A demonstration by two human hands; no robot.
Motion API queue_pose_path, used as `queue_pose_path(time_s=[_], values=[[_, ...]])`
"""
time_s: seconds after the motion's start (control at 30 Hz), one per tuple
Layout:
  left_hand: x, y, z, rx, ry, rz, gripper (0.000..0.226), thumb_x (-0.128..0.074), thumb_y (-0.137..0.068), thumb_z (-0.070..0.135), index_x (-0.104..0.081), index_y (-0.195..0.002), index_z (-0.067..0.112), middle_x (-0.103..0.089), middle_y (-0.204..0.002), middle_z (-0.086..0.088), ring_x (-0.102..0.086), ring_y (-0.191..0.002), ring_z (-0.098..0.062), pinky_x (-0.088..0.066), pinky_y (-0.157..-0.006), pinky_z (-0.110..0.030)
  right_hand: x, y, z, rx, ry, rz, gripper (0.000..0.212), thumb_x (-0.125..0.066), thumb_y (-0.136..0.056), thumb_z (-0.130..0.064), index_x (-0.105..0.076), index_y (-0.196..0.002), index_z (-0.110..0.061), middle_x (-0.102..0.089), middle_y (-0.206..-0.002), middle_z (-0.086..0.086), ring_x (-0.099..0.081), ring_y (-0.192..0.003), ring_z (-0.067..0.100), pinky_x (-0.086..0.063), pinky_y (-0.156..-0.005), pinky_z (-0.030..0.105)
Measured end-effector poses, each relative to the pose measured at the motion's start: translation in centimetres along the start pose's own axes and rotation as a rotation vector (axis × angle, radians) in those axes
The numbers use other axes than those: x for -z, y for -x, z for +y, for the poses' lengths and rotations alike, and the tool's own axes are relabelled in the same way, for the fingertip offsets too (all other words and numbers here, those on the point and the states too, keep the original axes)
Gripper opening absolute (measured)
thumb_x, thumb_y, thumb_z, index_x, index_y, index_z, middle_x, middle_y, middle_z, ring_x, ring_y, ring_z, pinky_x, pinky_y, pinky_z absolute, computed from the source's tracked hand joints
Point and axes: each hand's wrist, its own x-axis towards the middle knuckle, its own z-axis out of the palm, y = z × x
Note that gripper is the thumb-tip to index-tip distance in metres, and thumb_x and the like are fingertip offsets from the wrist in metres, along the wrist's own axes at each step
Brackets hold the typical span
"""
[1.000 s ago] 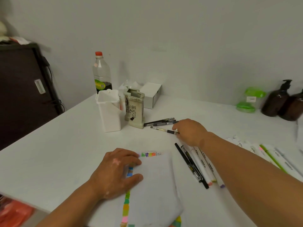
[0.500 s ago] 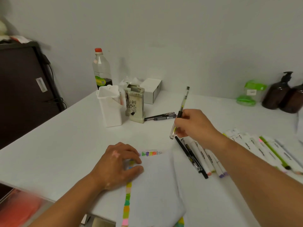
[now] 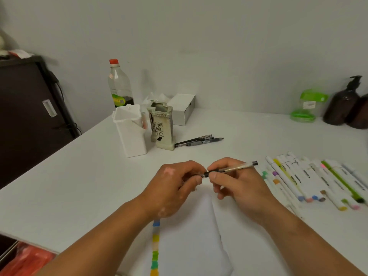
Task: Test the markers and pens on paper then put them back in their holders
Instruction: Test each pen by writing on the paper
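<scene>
Pen, clear-barrelled with a black grip section, is being held roughly level just above the tabletop, over the far edge of the sheet of paper. Its barrel is being gripped by the right hand, whose fingers are curled round it, and its black end is sticking out to the right. Its other end is being pinched by the curled fingers of the left hand; whether a cap or the bare tip is being covered there cannot be told. The two hands are being held close together, almost touching. A column of coloured swatches is being displayed along the paper's left edge. To the right, a row of white markers with coloured ends is lying side by side. Farther back, three dark pens are lying together just beside a ceramic holder lettered in black, and a white plastic holder is standing at its left. By the wall, a red-capped bottle, a white box, a green container and brown pump bottles are standing.
</scene>
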Motion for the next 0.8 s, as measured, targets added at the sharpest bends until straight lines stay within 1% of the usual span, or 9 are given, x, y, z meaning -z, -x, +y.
queue_pose_path(time_s=[0.1,0.2,0.23,0.3,0.37,0.43,0.57,0.7,0.8], values=[[0.2,-0.9,-0.4,-0.023,-0.075,-0.073,0.011,-0.053,-0.101,0.020,-0.059,-0.110,0.024,-0.066,-0.092,0.010,-0.061,-0.078,-0.010,-0.054,-0.072,-0.032,0.5,-0.1,0.3,0.027,-0.023,0.076,0.006,-0.071,-0.079,-0.020,-0.074,-0.085,-0.022,-0.071,-0.072,0.008,-0.063,-0.061,0.018,-0.052,-0.054,0.027],[-0.1,-2.0,-0.3,-0.098,-0.143,-0.160,0.015,-0.043,-0.105,0.025,-0.053,-0.115,0.025,-0.059,-0.093,0.012,-0.056,-0.081,-0.009,-0.047,-0.070,-0.023,0.1,-0.3,0.4,0.086,0.041,0.110,0.004,-0.069,-0.083,-0.022,-0.072,-0.084,-0.021,-0.072,-0.072,0.007,-0.063,-0.059,0.018,-0.052,-0.054,0.026],[-0.3,-2.3,-0.2,-0.135,-0.170,-0.180,0.016,-0.041,-0.106,0.028,-0.054,-0.115,0.024,-0.056,-0.089,0.014,-0.053,-0.078,-0.006,-0.043,-0.068,-0.019,-0.1,-0.3,0.4,0.103,0.050,0.117,0.003,-0.069,-0.084,-0.021,-0.071,-0.084,-0.020,-0.071,-0.070,0.006,-0.063,-0.058,0.018,-0.052,-0.053,0.026],[-0.4,-2.8,-0.2,-0.206,-0.217,-0.173,0.018,-0.041,-0.106,0.031,-0.057,-0.107,0.021,-0.049,-0.080,0.016,-0.047,-0.068,-0.005,-0.037,-0.064,-0.019,-0.3,-0.3,0.6,0.114,0.039,0.131,0.002,-0.071,-0.087,-0.018,-0.069,-0.086,-0.018,-0.069,-0.068,0.004,-0.062,-0.057,0.018,-0.051,-0.051,0.026],[-0.3,-3.1,-0.6,-0.246,-0.263,-0.141,0.022,-0.041,-0.106,0.035,-0.057,-0.101,0.020,-0.045,-0.073,0.014,-0.043,-0.061,-0.009,-0.039,-0.058,-0.024,-0.4,-0.3,0.9,0.099,0.024,0.137,0.007,-0.073,-0.091,-0.012,-0.068,-0.088,-0.016,-0.068,-0.066,0.003,-0.062,-0.057,0.018,-0.052,-0.052,0.026],[-0.2,-3.2,-1.1,-0.260,-0.277,-0.127,0.025,-0.040,-0.105,0.040,-0.057,-0.101,0.022,-0.047,-0.070,0.013,-0.045,-0.058,-0.012,-0.044,-0.055,-0.030,-0.5,-0.3,1.1,0.086,0.020,0.130,0.010,-0.071,-0.093,-0.008,-0.068,-0.088,-0.016,-0.068,-0.066,0.004,-0.063,-0.059,0.019,-0.052,-0.053,0.027],[-0.4,-3.1,-1.6,-0.257,-0.233,-0.106,0.032,-0.037,-0.104,0.046,-0.059,-0.101,0.023,-0.050,-0.066,0.010,-0.048,-0.055,-0.015,-0.047,-0.054,-0.037,-0.9,-0.4,1.0,0.087,0.010,0.131,0.010,-0.072,-0.093,-0.014,-0.067,-0.085,-0.018,-0.067,-0.065,0.003,-0.064,-0.061,0.018,-0.054,-0.057,0.030],[-0.4,-2.8,-2.0,-0.207,-0.181,-0.109,0.040,-0.035,-0.102,0.051,-0.063,-0.112,0.024,-0.052,-0.065,0.008,-0.048,-0.055,-0.017,-0.048,-0.055,-0.036,-1.4,-0.4,1.0,0.111,0.006,0.100,0.008,-0.068,-0.087,-0.025,-0.066,-0.079,-0.023,-0.066,-0.066,0.004,-0.063,-0.061,0.017,-0.055,-0.058,0.029],[-0.1,-2.4,-3.0,-0.117,-0.258,-0.137,0.050,-0.031,-0.097,0.066,-0.052,-0.128,0.033,-0.050,-0.065,0.008,-0.049,-0.058,-0.014,-0.043,-0.058,-0.031,-1.5,-0.4,0.9,0.126,0.017,0.154,0.011,-0.064,-0.088,-0.026,-0.064,-0.077,-0.024,-0.068,-0.066,0.006,-0.064,-0.059,0.018,-0.055,-0.055,0.030]])
